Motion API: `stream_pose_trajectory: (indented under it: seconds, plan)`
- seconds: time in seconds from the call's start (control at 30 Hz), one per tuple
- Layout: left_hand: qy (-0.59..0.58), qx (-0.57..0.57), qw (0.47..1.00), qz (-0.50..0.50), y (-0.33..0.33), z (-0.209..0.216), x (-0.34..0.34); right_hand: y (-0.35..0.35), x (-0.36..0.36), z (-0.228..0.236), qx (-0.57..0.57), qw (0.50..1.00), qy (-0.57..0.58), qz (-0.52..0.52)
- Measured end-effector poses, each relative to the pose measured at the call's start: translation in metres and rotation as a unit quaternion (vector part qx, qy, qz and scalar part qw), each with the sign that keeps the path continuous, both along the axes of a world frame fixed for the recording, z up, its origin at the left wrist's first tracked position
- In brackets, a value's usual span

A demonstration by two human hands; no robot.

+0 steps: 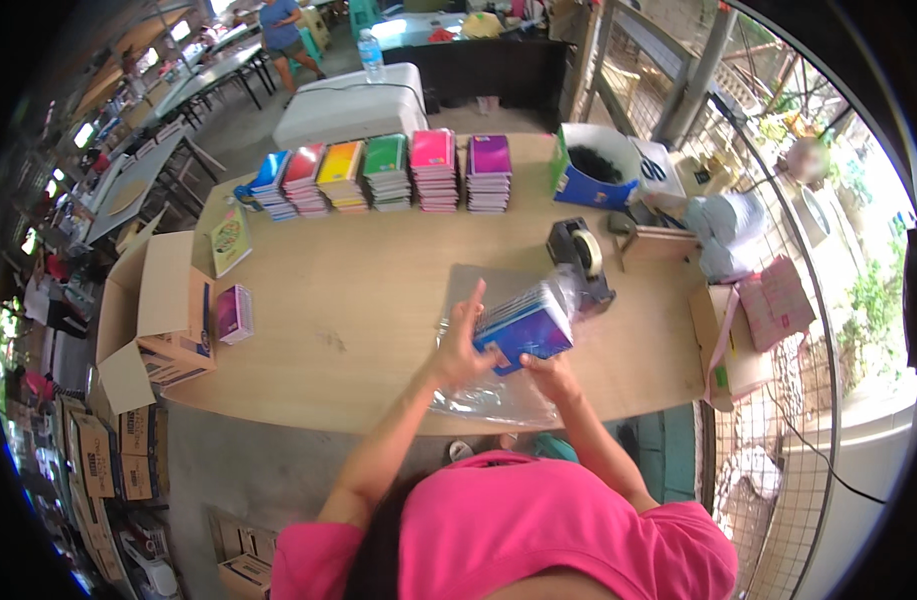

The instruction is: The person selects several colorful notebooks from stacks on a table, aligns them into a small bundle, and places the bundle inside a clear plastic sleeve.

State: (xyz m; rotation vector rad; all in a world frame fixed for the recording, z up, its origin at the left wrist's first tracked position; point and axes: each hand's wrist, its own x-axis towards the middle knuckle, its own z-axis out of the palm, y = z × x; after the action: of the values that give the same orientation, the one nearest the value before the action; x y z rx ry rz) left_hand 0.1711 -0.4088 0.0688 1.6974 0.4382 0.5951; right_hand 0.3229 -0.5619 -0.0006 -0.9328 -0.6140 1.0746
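Observation:
A stack of blue-covered notebooks [530, 332] is tilted up over the near middle of the table, with clear plastic about its far right end. My right hand [552, 378] grips its near right corner, thumb on the cover. Against its left side rests my left hand [460, 352], fingers stretched out and apart, thumb touching the cover. Under the stack lies a sheet of clear plastic bags [468, 400]. Just beyond, to the right, stands a black tape dispenser [582, 262] with a roll of tape.
Along the far edge stand colourful notebook stacks [386, 170]. An open carton [168, 300] is at the left, beside a small purple notebook stack [234, 314]. At right are a blue-green box [598, 175], scissors [654, 170] and a cardboard box [723, 345]. A person [281, 35] stands far off.

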Motion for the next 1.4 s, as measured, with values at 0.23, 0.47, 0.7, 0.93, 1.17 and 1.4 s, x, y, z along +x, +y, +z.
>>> stream_pose_trajectory:
  seconds: [0.23,0.47,0.7,0.93,1.17,1.4]
  plan:
    - [0.058,0.11,0.987,0.097,-0.024,-0.123,-0.002,0.043,0.025,-0.043,-0.066,0.951,-0.297,0.057]
    - [0.128,0.579,0.805,-0.036,0.031,0.03,-0.032,0.033,0.052,0.11,0.064,0.645,-0.761,0.038]
    - [-0.055,0.255,0.958,0.123,0.033,-0.036,-0.033,0.026,0.046,0.019,0.047,0.941,-0.324,-0.086]
    - [-0.1,-0.101,0.99,0.018,-0.019,-0.104,0.006,0.054,0.018,-0.029,0.022,0.979,-0.194,0.064]
    - [-0.099,0.086,0.957,0.257,-0.056,-0.086,-0.001,0.02,0.028,0.098,0.015,0.702,-0.71,-0.056]
    - [0.026,0.392,0.916,0.085,-0.021,-0.068,-0.03,0.054,0.072,0.122,0.097,0.578,-0.791,0.177]
